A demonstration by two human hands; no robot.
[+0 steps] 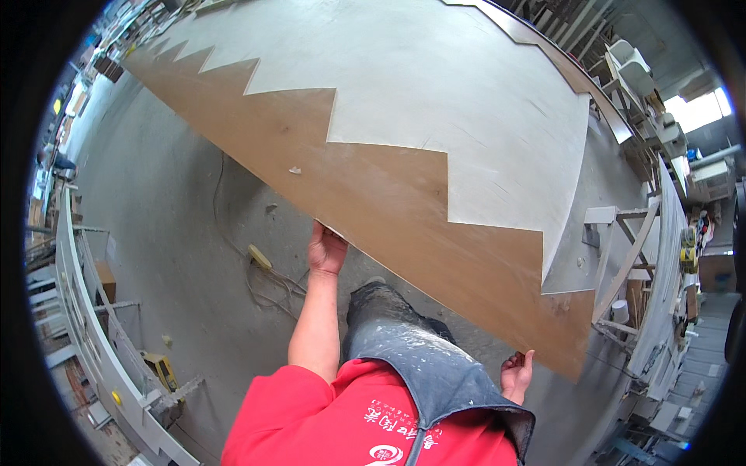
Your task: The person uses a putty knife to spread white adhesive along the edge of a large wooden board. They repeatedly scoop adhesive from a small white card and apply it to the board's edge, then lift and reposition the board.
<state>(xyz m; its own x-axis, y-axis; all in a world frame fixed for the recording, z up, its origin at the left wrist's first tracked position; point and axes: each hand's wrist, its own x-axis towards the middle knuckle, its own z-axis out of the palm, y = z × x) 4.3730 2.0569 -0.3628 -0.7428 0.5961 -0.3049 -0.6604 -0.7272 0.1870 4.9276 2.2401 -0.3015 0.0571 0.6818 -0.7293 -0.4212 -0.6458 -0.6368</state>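
Observation:
A long brown board [381, 198] with a stair-stepped edge stretches diagonally from the far left to the near right, over a large pale sheet [404, 85]. My left hand [327, 250] grips the straight near edge of the board around its middle, the fingers partly hidden beneath it. Farther right and closer to me, my right hand [515, 375] holds the same edge near the board's right end, thumb up. A small pale chip [294, 170] lies on the brown surface.
A yellowish power-strip-like block [259, 257] with cables lies on the grey floor [179, 217] left of my legs. Pale frame-legged benches stand at left [101, 342] and right [657, 279]. Beside the left one is a yellow-and-black tool [161, 371]. White chairs [633, 70] are stacked at far right.

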